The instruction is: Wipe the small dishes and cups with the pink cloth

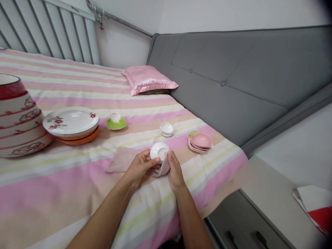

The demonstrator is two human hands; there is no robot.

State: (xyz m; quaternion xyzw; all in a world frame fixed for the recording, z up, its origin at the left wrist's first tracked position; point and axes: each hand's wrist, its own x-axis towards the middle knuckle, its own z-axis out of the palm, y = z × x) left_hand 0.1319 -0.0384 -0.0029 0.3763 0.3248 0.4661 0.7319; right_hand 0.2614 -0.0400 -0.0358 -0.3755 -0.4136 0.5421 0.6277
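Between my hands is a small white dish point(158, 150), raised just over the striped bedspread. My left hand point(140, 166) pinches its near left rim, thumb on top. My right hand point(175, 170) is closed on a pale pinkish cloth point(165, 168), which it presses against the dish's right edge. The rest of the cloth spreads out to the left, beneath my left hand. Just beyond sits a short stack of small white bowls point(166, 128). To the right is a stack of pink fruit-shaped dishes point(201, 141) with a green leaf-like tab.
On the left stand a tall stack of red-rimmed bowls point(20, 121) and flowered plates on orange ones point(75, 121). A green leaf-shaped dish point(116, 123) holds a small white cup. Farther back are a pink pillow point(150, 77) and the grey headboard point(220, 69). A bedside cabinet point(269, 180) stands right.
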